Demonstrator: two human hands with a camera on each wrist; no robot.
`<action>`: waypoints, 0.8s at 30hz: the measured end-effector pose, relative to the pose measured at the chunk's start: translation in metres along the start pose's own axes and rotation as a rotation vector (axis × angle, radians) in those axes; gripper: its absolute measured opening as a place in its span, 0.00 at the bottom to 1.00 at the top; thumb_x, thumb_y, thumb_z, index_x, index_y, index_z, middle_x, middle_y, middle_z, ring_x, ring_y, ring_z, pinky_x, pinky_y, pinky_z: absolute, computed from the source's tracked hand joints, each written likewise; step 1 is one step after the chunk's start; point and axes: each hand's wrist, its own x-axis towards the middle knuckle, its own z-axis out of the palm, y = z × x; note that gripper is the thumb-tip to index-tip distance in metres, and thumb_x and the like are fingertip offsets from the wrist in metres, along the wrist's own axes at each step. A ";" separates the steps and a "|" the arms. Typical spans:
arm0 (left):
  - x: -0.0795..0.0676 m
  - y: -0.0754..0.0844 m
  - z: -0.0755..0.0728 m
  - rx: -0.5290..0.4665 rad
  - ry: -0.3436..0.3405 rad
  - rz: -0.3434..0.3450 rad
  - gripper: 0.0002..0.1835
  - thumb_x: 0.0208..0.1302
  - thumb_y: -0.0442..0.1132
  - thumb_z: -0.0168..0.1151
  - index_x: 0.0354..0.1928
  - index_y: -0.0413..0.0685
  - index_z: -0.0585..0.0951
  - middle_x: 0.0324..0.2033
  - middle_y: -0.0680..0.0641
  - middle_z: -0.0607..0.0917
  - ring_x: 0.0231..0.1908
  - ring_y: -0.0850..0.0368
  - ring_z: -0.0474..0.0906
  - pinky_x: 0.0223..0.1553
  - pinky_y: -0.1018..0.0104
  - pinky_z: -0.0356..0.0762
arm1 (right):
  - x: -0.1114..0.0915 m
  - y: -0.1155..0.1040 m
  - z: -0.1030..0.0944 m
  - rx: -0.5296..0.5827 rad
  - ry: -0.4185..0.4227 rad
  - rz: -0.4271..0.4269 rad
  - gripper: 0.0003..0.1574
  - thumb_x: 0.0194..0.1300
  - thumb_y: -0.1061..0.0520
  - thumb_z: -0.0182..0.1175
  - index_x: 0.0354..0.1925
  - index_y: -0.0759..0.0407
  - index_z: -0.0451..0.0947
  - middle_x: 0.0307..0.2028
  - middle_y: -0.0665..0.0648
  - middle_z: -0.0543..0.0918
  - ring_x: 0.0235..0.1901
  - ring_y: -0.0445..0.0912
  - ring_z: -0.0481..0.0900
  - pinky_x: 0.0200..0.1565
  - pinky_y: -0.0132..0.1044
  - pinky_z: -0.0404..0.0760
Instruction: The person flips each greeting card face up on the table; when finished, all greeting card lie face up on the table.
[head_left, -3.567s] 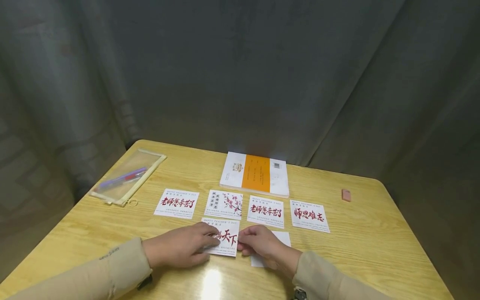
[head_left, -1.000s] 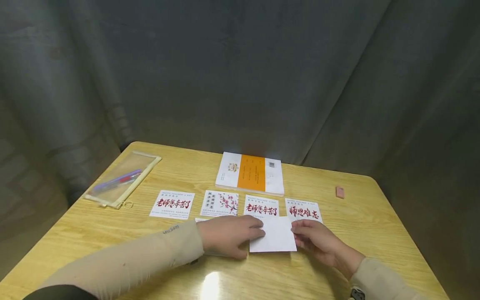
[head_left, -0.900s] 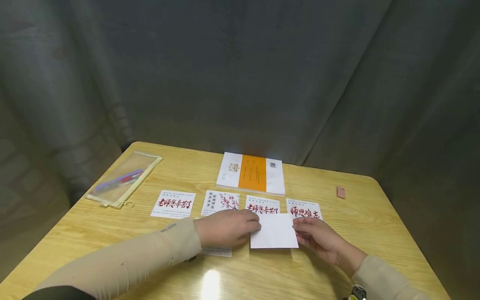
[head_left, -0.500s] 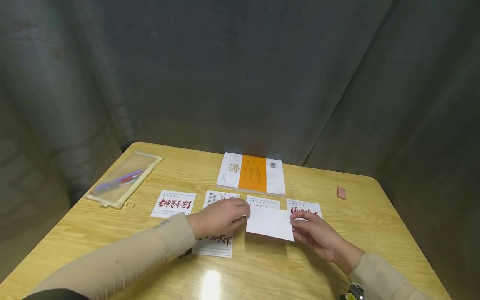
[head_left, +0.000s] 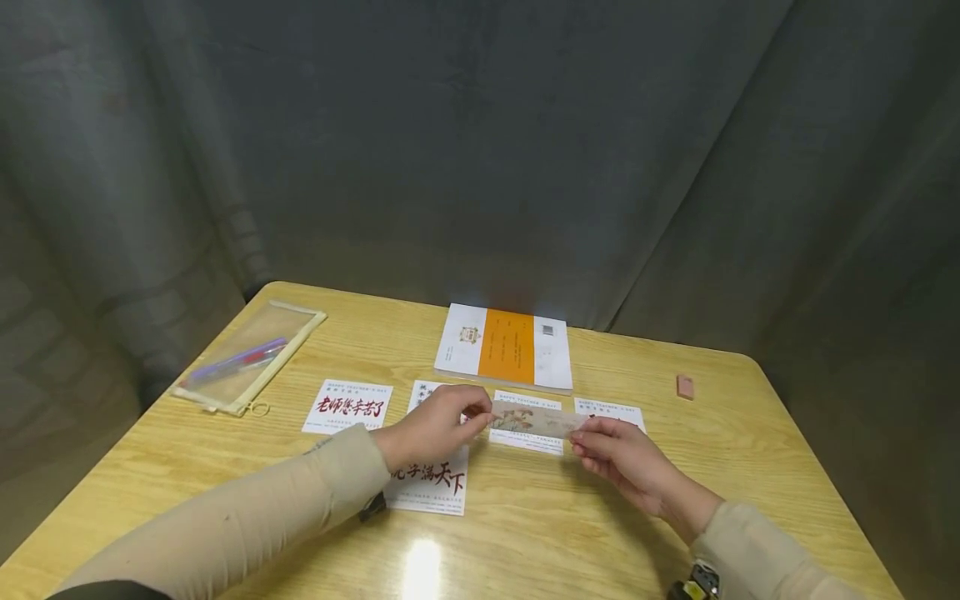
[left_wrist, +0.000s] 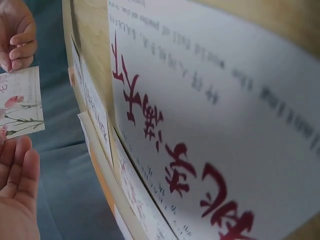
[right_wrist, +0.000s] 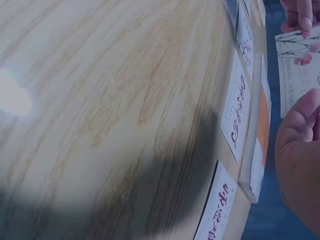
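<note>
Both hands hold one card (head_left: 536, 419) above the table, seen nearly edge-on in the head view. My left hand (head_left: 431, 427) pinches its left edge and my right hand (head_left: 628, 458) pinches its right edge. Pink flowers on green stems show on the card's printed face (left_wrist: 20, 105) in the left wrist view. Below the left hand lies a card with red characters (head_left: 431, 483). Behind the hands a row of cards lies on the table: a red-lettered card (head_left: 347, 407) at left, a partly hidden card (head_left: 423, 390), another card (head_left: 528, 442) and a right-hand card (head_left: 618, 411).
A white and orange book (head_left: 510, 346) lies at the back of the wooden table (head_left: 480, 550). A see-through zip pouch with pens (head_left: 251, 358) is at the left, and a pink eraser (head_left: 685, 387) at the right. A dark curtain (head_left: 480, 167) hangs behind.
The held card was picked up from the front right with its blank side showing. Raised by both hands, it has tilted back so its printed face shows. The front card was let go by both hands.
</note>
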 end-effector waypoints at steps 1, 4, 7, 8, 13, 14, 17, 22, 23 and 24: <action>0.000 -0.001 0.001 -0.009 0.000 -0.015 0.04 0.75 0.35 0.60 0.39 0.48 0.82 0.36 0.54 0.85 0.38 0.64 0.80 0.45 0.66 0.82 | 0.000 0.001 0.001 -0.034 0.021 -0.003 0.03 0.76 0.63 0.57 0.43 0.61 0.78 0.39 0.53 0.83 0.40 0.42 0.81 0.41 0.31 0.84; -0.001 -0.004 0.003 -0.044 -0.009 -0.061 0.05 0.74 0.36 0.61 0.37 0.49 0.81 0.32 0.56 0.84 0.33 0.64 0.77 0.39 0.66 0.80 | 0.000 0.004 0.005 -0.122 0.074 -0.016 0.04 0.75 0.62 0.59 0.42 0.63 0.79 0.38 0.52 0.81 0.41 0.44 0.80 0.44 0.36 0.84; -0.002 -0.006 0.005 -0.084 -0.015 -0.114 0.03 0.74 0.37 0.62 0.38 0.48 0.80 0.32 0.57 0.82 0.34 0.62 0.77 0.39 0.66 0.80 | 0.001 0.009 0.007 -0.178 0.079 -0.036 0.04 0.74 0.64 0.59 0.41 0.67 0.78 0.37 0.52 0.81 0.40 0.44 0.80 0.45 0.38 0.84; -0.002 -0.006 0.006 -0.086 -0.009 -0.129 0.02 0.73 0.36 0.62 0.40 0.46 0.80 0.33 0.55 0.82 0.35 0.60 0.77 0.39 0.65 0.81 | 0.001 0.011 0.007 -0.190 0.064 -0.041 0.05 0.74 0.65 0.59 0.41 0.69 0.77 0.36 0.52 0.81 0.39 0.44 0.80 0.44 0.37 0.85; -0.007 0.000 0.009 0.029 -0.010 -0.108 0.14 0.70 0.34 0.61 0.55 0.38 0.77 0.50 0.45 0.79 0.48 0.51 0.78 0.54 0.56 0.80 | -0.003 0.019 0.006 -0.201 -0.018 -0.003 0.05 0.74 0.65 0.57 0.42 0.69 0.75 0.33 0.54 0.79 0.34 0.44 0.79 0.40 0.33 0.85; -0.009 0.003 0.010 0.090 -0.037 -0.074 0.16 0.69 0.35 0.61 0.56 0.37 0.76 0.53 0.44 0.78 0.50 0.50 0.78 0.57 0.56 0.79 | -0.004 0.021 0.005 -0.190 -0.033 0.013 0.05 0.74 0.65 0.57 0.42 0.69 0.75 0.33 0.55 0.79 0.34 0.44 0.79 0.39 0.33 0.85; -0.014 0.013 0.016 0.278 -0.170 0.075 0.18 0.70 0.38 0.61 0.58 0.40 0.78 0.57 0.46 0.78 0.54 0.53 0.76 0.63 0.61 0.74 | -0.006 0.027 0.003 -0.148 -0.066 0.067 0.04 0.73 0.65 0.57 0.42 0.68 0.75 0.32 0.55 0.79 0.32 0.42 0.79 0.37 0.31 0.85; -0.023 0.023 0.028 0.483 -0.408 0.294 0.22 0.69 0.44 0.61 0.63 0.47 0.79 0.64 0.46 0.77 0.65 0.56 0.72 0.69 0.68 0.65 | -0.010 0.036 0.002 -0.143 -0.105 0.138 0.03 0.71 0.66 0.57 0.41 0.68 0.76 0.30 0.55 0.80 0.29 0.40 0.79 0.34 0.29 0.84; -0.024 0.023 0.031 0.502 -0.444 0.317 0.24 0.69 0.44 0.62 0.65 0.48 0.79 0.65 0.46 0.77 0.67 0.56 0.71 0.70 0.68 0.64 | -0.010 0.038 0.002 -0.158 -0.108 0.149 0.03 0.71 0.66 0.58 0.41 0.68 0.76 0.30 0.55 0.80 0.28 0.40 0.79 0.34 0.29 0.84; -0.026 0.023 0.033 0.520 -0.473 0.336 0.25 0.69 0.45 0.62 0.66 0.48 0.79 0.66 0.46 0.76 0.68 0.55 0.70 0.70 0.68 0.63 | -0.011 0.040 0.002 -0.181 -0.112 0.155 0.03 0.71 0.66 0.58 0.41 0.68 0.75 0.30 0.55 0.81 0.28 0.40 0.80 0.33 0.29 0.84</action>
